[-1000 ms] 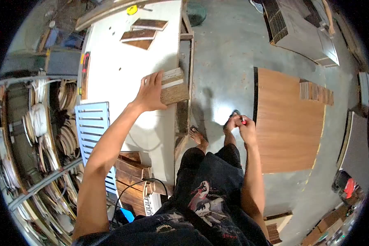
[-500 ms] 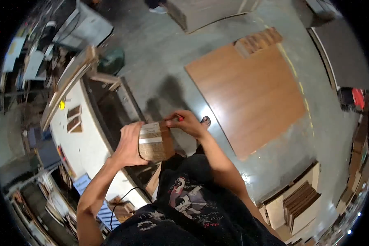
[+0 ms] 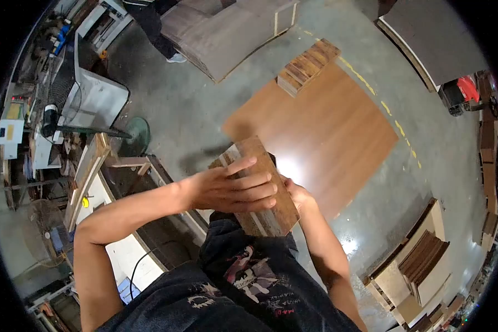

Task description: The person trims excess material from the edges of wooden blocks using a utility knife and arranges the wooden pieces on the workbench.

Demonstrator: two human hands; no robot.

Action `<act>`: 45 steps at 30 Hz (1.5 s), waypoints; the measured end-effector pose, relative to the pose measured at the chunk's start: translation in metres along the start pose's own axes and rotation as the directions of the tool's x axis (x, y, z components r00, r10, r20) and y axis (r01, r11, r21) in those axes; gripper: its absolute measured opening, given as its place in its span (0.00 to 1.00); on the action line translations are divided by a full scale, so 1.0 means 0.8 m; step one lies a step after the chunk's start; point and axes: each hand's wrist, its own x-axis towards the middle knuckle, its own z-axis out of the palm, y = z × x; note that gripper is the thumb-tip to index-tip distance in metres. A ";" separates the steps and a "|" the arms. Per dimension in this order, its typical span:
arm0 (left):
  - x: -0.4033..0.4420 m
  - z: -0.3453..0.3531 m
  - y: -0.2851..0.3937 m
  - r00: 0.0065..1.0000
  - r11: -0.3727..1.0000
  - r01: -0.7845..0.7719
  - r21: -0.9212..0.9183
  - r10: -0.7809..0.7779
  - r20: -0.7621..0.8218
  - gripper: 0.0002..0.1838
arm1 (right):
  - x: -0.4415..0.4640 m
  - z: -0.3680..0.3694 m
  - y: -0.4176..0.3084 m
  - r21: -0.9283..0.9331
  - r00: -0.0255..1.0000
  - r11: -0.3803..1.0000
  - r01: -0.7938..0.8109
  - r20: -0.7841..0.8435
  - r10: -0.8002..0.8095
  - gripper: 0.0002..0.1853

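A thick stack of wooden boards (image 3: 285, 213) with brown wood-grain edges is held in front of my body, tilted. My left hand (image 3: 235, 191) lies across its upper side, the fingers slightly spread and pressed against the boards. On the right side, my right hand (image 3: 297, 195) grips the stack's edge; part of its fingers is hidden behind the boards. A large brown wood-grain panel (image 3: 321, 127) lies beyond the stack. On its far edge rests another stack of boards (image 3: 307, 66).
To the left stands a workbench (image 3: 135, 252) with a white top, and a fan's round green base (image 3: 138, 135) beyond it. Large panels (image 3: 232, 39) stand at the back, near a person's shoe (image 3: 177, 57). Brown sheets (image 3: 424, 257) sit on the right.
The stack has moved right and been turned, showing its long brown side. My left hand has shifted from its left side to across it. The red item in my right hand is now out of sight.
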 end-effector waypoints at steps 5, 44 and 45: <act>0.038 0.066 -0.071 0.994 1.000 -0.014 -0.010 0.013 -0.111 0.37 | 0.002 0.040 -0.076 -0.282 0.950 0.938 0.203 -0.176 -0.259 0.62; 0.031 1.214 -0.294 0.045 -0.845 -0.333 -0.417 -0.456 0.889 0.38 | 0.367 -0.808 -0.462 -0.653 0.198 0.672 0.349 -0.650 -0.734 0.26; 0.033 1.217 -0.296 0.061 -0.839 -0.334 -0.429 -0.473 0.879 0.38 | 0.368 -0.812 -0.468 -0.648 0.205 0.680 0.343 -0.655 -0.727 0.25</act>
